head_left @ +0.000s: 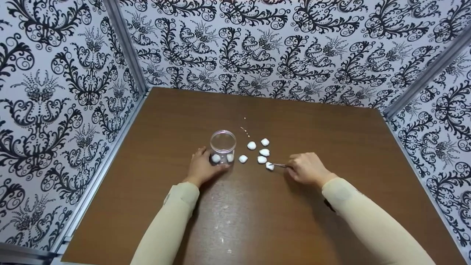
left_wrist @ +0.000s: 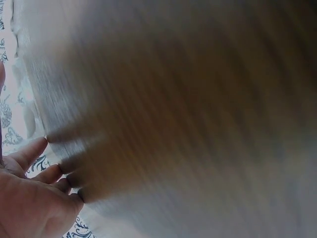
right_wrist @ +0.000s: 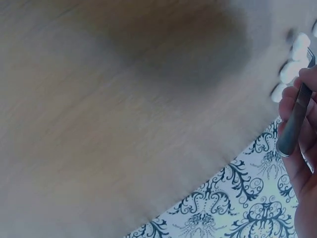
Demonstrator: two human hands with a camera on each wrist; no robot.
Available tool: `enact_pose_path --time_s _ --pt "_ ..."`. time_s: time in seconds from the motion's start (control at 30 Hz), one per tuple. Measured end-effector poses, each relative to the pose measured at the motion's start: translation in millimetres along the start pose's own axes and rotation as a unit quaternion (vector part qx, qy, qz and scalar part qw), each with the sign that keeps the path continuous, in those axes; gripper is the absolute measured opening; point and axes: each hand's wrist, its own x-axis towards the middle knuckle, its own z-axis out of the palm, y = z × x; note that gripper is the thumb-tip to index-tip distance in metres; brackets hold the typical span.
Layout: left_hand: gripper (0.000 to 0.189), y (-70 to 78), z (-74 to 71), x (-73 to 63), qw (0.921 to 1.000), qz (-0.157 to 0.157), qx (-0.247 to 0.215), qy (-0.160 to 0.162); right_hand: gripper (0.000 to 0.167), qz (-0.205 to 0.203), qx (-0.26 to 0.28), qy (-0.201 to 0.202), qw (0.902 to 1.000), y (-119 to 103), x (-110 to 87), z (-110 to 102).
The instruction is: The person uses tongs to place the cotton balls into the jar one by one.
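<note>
My left hand (head_left: 204, 167) is around the lower part of a clear plastic jar (head_left: 223, 141), thumb along the front and fingers at its left side. White cotton balls (head_left: 216, 158) show through the jar's wall. In the left wrist view, the fingertips of the left hand (left_wrist: 42, 188) are down at the tabletop. My right hand (head_left: 307, 168) grips a metal fork (right_wrist: 295, 121) by its handle, the rounded end sticking out of the fist. The fork's tip is at a cotton ball (head_left: 269, 166), the nearest of a loose group.
Several more cotton balls (head_left: 262, 159) lie between the hands and just beyond, one (head_left: 243, 158) close to the jar. Small pale specks (head_left: 245, 131) mark the brown table (head_left: 331, 129). Patterned walls (head_left: 257, 48) stand behind it and along both sides.
</note>
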Motion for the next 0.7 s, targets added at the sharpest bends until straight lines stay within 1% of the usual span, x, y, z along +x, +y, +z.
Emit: enact_pose_path --time_s 0.2,0.33,0.57,0.7 --pt "0.086 -0.6 1.0 0.6 1.0000 -0.001 -0.001 0.000 0.004 0.000 0.005 0.014 0.9999 7.9 -2.4 -7.0" --pt "0.085 0.4 0.0 0.6 1.0000 -0.002 0.003 0.000 0.003 0.002 0.010 0.027 0.9996 12.3 1.1 -12.9" --pt "0.086 0.8 -0.3 0.3 1.0000 -0.003 -0.002 0.001 0.004 -0.010 0.009 0.040 0.9991 16.2 19.6 -24.6" --pt "0.087 0.3 0.5 0.6 1.0000 0.002 0.005 -0.001 0.004 -0.017 0.002 0.045 0.9988 16.3 32.9 -32.2"
